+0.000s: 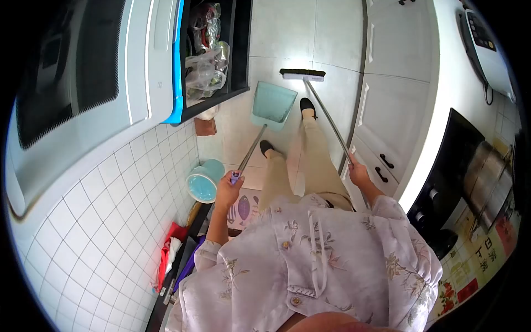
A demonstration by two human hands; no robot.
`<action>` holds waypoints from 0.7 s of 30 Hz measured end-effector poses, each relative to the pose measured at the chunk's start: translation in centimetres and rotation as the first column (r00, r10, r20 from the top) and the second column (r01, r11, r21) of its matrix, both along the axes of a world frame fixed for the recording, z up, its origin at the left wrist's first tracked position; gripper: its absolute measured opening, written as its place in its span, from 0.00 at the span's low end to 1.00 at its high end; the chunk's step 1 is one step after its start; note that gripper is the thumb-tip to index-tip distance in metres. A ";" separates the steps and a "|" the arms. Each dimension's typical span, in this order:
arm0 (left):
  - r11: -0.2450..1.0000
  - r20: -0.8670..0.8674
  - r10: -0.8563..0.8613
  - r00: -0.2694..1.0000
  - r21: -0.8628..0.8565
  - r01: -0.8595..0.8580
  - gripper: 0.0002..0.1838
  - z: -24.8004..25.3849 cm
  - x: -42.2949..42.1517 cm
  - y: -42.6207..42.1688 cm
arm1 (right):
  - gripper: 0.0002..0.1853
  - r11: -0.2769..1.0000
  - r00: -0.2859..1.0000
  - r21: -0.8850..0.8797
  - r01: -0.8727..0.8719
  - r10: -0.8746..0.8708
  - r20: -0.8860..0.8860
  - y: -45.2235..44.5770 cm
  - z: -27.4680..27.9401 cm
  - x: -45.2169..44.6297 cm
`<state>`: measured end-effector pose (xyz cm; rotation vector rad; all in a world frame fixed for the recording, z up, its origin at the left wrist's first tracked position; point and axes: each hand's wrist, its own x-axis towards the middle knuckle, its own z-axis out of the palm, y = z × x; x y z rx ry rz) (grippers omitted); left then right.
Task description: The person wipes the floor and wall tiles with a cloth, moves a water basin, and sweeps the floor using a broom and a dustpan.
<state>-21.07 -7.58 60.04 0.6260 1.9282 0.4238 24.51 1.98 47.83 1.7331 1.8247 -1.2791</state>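
My left hand (pixel 227 191) is closed around the purple-tipped handle of a long-handled dustpan (pixel 275 105). The dustpan's pale teal scoop rests on the floor tiles, in front of my feet and left of the broom. In my right hand (pixel 359 171) is the metal pole of a broom (pixel 303 76), fingers wrapped round it. The broom head, white with dark bristles, lies on the floor beyond my right shoe, a short way right of the scoop and apart from it. I cannot make out any dirt in the scoop.
White cabinets (pixel 390 105) line the right side under a counter. At left stand a dark shelf (pixel 239 47) with plastic bags, a brown block (pixel 205 128) and a teal bucket (pixel 205 181) by the tiled wall. A patterned mat (pixel 243 210) lies beside my legs.
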 end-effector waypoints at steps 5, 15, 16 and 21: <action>0.996 -0.011 -0.064 0.998 0.064 0.064 0.10 0.2 -1.7 -1.8 | 0.28 0.982 0.986 0.095 0.165 -0.165 -0.008 1.8 0.6 -1.5; 0.981 -0.043 -0.190 0.981 0.019 0.191 0.12 0.8 -3.5 -3.4 | 0.27 0.937 0.988 0.340 0.076 -0.118 0.103 4.7 -12.9 -4.2; 0.980 -0.039 -0.197 0.980 0.017 0.198 0.13 0.9 -3.7 -3.7 | 0.27 0.801 0.991 0.596 -0.062 -0.020 0.130 0.9 -14.5 -3.6; 0.950 -0.093 -0.301 0.949 0.055 0.307 0.13 1.3 -5.3 -5.6 | 0.27 0.951 0.948 -0.017 0.308 -0.305 0.090 -7.9 -2.8 -6.7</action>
